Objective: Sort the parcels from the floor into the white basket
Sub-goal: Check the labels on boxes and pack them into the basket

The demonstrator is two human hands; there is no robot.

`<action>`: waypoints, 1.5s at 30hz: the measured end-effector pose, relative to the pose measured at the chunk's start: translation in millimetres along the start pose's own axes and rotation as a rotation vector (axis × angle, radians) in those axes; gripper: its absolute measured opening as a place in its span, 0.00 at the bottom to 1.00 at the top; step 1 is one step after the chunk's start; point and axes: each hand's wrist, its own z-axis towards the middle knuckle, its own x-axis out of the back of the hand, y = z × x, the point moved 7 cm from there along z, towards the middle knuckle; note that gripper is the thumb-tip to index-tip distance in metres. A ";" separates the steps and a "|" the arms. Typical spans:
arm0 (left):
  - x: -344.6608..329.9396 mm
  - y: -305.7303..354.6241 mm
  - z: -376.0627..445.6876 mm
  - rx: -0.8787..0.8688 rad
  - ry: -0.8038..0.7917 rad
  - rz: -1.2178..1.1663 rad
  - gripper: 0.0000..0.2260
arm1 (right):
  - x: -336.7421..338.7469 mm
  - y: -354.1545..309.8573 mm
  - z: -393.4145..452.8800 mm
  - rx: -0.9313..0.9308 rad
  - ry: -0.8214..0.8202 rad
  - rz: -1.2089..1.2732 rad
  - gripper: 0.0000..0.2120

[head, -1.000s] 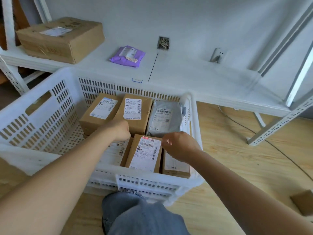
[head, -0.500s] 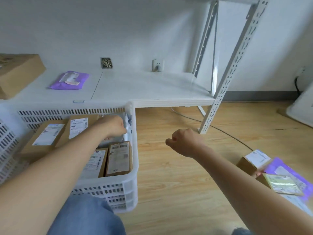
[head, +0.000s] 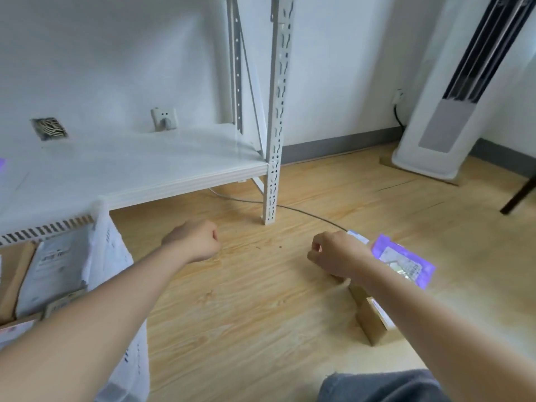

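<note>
The white basket (head: pixel 107 256) stands at the left edge, holding several brown boxes and a grey mailer bag (head: pixel 55 265). On the wooden floor at the right lie a purple mailer bag (head: pixel 403 259) and brown cardboard parcels (head: pixel 374 323), partly hidden behind my right forearm. My left hand (head: pixel 194 240) hovers over bare floor right of the basket, fingers curled, holding nothing. My right hand (head: pixel 336 253) hangs with fingers curled just above the parcels on the floor, left of the purple bag, and nothing shows in its grip.
A white metal shelf (head: pixel 145 172) with an upright post (head: pixel 272 169) stands behind the basket. A cable (head: pixel 304 213) runs across the floor past the post. A tall white appliance (head: pixel 435 134) stands at the back right. My knee (head: pixel 383 387) is at the bottom.
My view has swung right, away from the basket. Both hands left the basket; the left moved out over the floor and the right reached down to the parcels on the floor.
</note>
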 end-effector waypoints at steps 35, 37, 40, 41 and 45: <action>-263.9 252.4 233.6 -0.121 -0.331 -0.165 0.19 | -161.9 265.9 193.8 -0.467 -0.102 0.707 0.25; -277.5 262.5 241.7 -0.132 -0.371 -0.182 0.21 | -169.9 267.2 201.9 -0.487 -0.135 0.751 0.27; -295.5 275.8 248.4 -0.143 -0.454 -0.225 0.26 | -180.3 266.3 208.4 -0.512 -0.172 0.870 0.30; -301.6 280.2 249.9 -0.148 -0.480 -0.226 0.28 | -183.9 265.3 210.2 -0.517 -0.186 0.916 0.32; -317.7 289.4 248.6 -0.168 -0.544 -0.325 0.30 | -195.9 254.9 215.1 -0.533 -0.163 1.222 0.35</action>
